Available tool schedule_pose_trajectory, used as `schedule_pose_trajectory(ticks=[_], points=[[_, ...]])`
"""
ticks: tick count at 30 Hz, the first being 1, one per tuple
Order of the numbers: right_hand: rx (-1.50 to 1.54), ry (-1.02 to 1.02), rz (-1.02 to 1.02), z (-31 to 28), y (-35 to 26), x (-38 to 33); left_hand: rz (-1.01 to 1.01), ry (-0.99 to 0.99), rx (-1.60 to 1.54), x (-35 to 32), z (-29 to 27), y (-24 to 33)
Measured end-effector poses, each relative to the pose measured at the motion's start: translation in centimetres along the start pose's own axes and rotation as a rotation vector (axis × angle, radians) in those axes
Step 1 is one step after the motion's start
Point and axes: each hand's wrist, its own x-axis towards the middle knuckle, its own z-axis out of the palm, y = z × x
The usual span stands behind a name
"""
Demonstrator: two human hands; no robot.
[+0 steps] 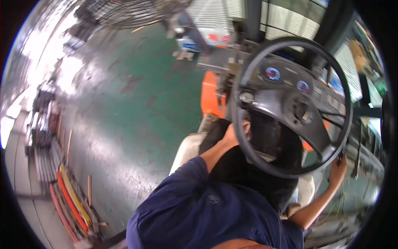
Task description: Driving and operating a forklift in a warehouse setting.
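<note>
I sit in the seat of an orange forklift point(209, 97), looking down over my blue shirt. The black steering wheel point(290, 103) fills the upper right, with a round knob point(246, 97) on its left rim. My left hand point(233, 133) wraps the wheel's lower left rim, just below the knob. My right hand point(338, 167) reaches up at the wheel's lower right, beside a small black lever point(343, 152); motion blur hides whether its fingers grip it. Two round gauges point(273, 74) glow on the dash behind the wheel.
A green concrete floor point(124, 108) spreads to the left. Stacked long bars and red and yellow strips point(68, 199) lie along the lower left edge. Machinery and pallets point(186, 41) stand ahead at the top. The cab's frame and glass close in the right side.
</note>
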Motion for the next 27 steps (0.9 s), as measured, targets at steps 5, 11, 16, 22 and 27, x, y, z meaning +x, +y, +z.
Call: schedule_pose_trajectory(ticks=[5,11,16,22,27], points=[[-0.089,0.031,-0.053,2.4,6.3,0.3,-0.119,0.336,-0.028,6.0,-5.8,4.5],[-0.203,0.083,-0.036,4.1,-4.6,-1.8,0.167,0.696,0.029,14.1,-14.1,7.6],[-0.181,0.046,0.015,7.4,-2.3,-0.7,0.506,0.793,0.350,19.0,-13.4,7.4],[-0.140,0.065,-0.004,11.1,4.3,0.7,0.293,0.150,0.728,20.6,-8.4,3.4],[0.033,-0.027,-0.064,12.7,2.4,-1.5,0.106,-0.116,0.606,20.9,-12.6,-0.6]])
